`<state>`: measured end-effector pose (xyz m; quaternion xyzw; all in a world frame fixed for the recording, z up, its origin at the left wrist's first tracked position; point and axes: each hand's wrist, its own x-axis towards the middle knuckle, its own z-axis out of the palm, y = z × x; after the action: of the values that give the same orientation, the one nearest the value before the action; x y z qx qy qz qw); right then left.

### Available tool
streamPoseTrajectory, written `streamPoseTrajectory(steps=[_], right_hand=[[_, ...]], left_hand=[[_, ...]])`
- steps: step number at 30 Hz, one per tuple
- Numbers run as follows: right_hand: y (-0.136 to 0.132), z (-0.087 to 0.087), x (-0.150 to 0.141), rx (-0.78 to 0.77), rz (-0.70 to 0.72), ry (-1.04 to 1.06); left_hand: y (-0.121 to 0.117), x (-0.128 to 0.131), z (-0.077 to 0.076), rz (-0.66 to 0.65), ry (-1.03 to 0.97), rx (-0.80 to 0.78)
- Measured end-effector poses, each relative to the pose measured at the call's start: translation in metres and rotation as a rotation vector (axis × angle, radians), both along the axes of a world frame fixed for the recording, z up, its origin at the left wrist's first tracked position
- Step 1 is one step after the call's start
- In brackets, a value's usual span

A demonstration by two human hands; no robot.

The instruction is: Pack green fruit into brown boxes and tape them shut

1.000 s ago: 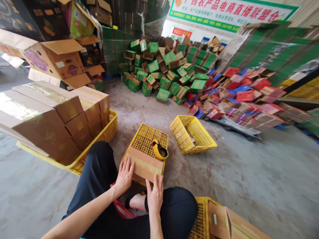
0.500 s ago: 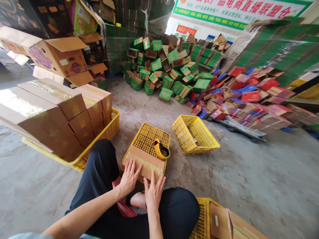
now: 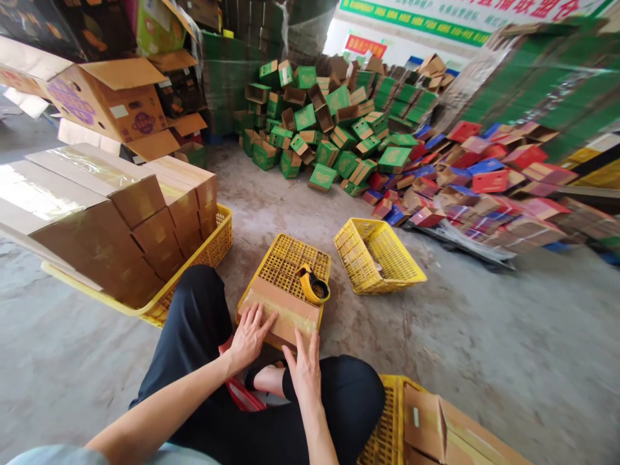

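A flat brown cardboard box (image 3: 283,309) with clear tape along its top lies on an upturned yellow plastic crate (image 3: 285,255) between my knees. My left hand (image 3: 250,336) rests on the near left part of the box, fingers spread. At the box's near right edge is my right hand (image 3: 305,361), its fingers apart and the tips touching the cardboard. Neither hand grips anything. Just beyond the box, on the crate's right side, sits a yellow-and-black tape dispenser (image 3: 312,285).
To my left, a yellow crate (image 3: 223,234) holds several stacked, taped cartons (image 3: 92,226). Another yellow basket (image 3: 380,258) stands ahead on the right. By my right knee are a crate (image 3: 393,413) and cartons (image 3: 436,426). Green boxes (image 3: 322,177) and red boxes (image 3: 490,181) lie heaped behind.
My hands drew closer together along the near side of the box, the left one shifting right. Since half a second ago they have barely moved. The camera view has shifted slightly.
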<state>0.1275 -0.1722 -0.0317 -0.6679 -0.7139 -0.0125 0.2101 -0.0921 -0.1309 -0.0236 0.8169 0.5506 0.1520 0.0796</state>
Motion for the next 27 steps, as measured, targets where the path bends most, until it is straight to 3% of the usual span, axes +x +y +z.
streamPoseTrajectory(steps=[6, 14, 21, 27], right_hand=[[-0.003, 0.003, 0.005, 0.014, 0.034, 0.081], [0.0, 0.013, -0.024, -0.005, -0.118, 0.007], [-0.005, 0.013, -0.005, -0.011, -0.075, 0.157], [-0.01, 0.01, -0.001, -0.041, -0.103, 0.229]], left_hand=[[-0.002, 0.005, 0.001, 0.003, 0.001, -0.009], [-0.004, 0.02, -0.003, -0.034, 0.026, -0.007], [0.003, -0.017, 0.001, -0.107, -0.011, -0.038], [0.006, -0.041, 0.002, 0.018, -0.02, -0.028]])
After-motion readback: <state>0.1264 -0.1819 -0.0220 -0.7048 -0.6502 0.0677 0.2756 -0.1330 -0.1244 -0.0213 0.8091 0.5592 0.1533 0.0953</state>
